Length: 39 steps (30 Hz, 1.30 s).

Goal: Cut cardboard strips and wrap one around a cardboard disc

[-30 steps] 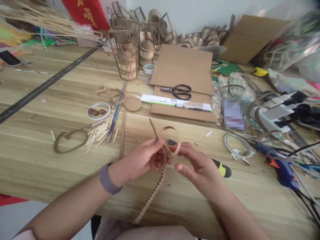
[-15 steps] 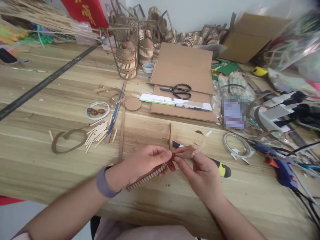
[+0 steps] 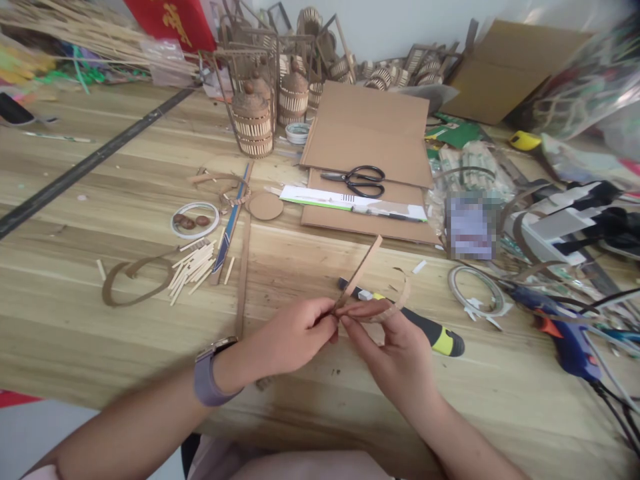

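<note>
My left hand (image 3: 300, 333), fingers closed, pinches a brown cardboard strip (image 3: 364, 268) that points up and away from the fingertips. The strip's lower part is hidden by the hand; a small ridged end (image 3: 263, 383) shows below the palm. My right hand (image 3: 395, 350) is closed in a pinch on a curled paper strip (image 3: 406, 288), which loops up over the fingers. Both sets of fingertips meet, and I cannot tell whether the strips are joined there. Behind the right hand lies a black and yellow utility knife (image 3: 443, 337) on the table.
Left of the hands are thin wooden sticks (image 3: 193, 267), a blue strip (image 3: 231, 233) and a tape roll (image 3: 195, 221) around brown beads. Scissors (image 3: 365, 181) rest on cardboard sheets (image 3: 367, 133). A tape roll (image 3: 477, 291) and blue glue gun (image 3: 565, 333) lie right. Small lantern-like models (image 3: 253, 123) stand behind.
The cardboard strip has turned in the left hand: its ridged side showed under the hand before, and now it sticks up beyond the fingertips. More of the utility knife is visible.
</note>
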Tool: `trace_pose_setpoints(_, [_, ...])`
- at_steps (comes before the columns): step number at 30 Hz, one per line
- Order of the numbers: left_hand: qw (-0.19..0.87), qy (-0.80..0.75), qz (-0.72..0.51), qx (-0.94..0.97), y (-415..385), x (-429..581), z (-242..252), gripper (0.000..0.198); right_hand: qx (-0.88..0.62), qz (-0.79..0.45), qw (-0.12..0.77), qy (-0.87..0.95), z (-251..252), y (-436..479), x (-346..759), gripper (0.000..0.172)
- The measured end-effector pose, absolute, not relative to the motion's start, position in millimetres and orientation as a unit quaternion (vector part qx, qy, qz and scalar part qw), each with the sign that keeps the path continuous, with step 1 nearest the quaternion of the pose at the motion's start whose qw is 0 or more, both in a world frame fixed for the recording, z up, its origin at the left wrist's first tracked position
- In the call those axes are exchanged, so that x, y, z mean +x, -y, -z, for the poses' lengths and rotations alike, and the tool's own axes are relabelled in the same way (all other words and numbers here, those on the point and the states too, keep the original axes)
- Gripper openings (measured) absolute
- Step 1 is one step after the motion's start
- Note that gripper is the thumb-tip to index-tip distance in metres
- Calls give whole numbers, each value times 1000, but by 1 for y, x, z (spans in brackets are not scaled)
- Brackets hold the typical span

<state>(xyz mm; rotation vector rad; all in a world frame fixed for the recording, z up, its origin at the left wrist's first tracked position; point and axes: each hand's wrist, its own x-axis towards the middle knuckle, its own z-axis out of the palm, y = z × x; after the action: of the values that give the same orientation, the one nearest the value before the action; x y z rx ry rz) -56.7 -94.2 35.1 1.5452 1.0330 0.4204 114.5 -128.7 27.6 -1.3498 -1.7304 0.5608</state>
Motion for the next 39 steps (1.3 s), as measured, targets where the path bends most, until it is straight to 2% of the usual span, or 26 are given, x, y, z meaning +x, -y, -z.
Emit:
trace_pose_setpoints(5, [525, -463, -215, 681, 97, -54, -35, 24, -481, -121, 425, 757, -29, 129, 115, 14])
trace_pose_setpoints(10, [518, -473, -193, 686, 98, -53, -35, 30, -467, -36, 393, 791, -28, 129, 117, 19])
trace_pose_setpoints(17, [498, -465, -221, 698, 101, -54, -39, 27, -448, 60, 404, 795, -30, 128, 113, 15])
trace_pose_setpoints(21, [491, -463, -227, 702, 102, -53, -38, 29, -445, 38, 411, 795, -29, 128, 113, 14])
trace_pose_setpoints(32, [482, -440, -216, 726, 100, -58, -36, 28, -487, -137, 465, 726, -22, 127, 121, 14])
trace_pose_setpoints(39, [499, -423, -223, 723, 101, -57, -40, 35, -469, -97, 455, 751, -23, 126, 126, 18])
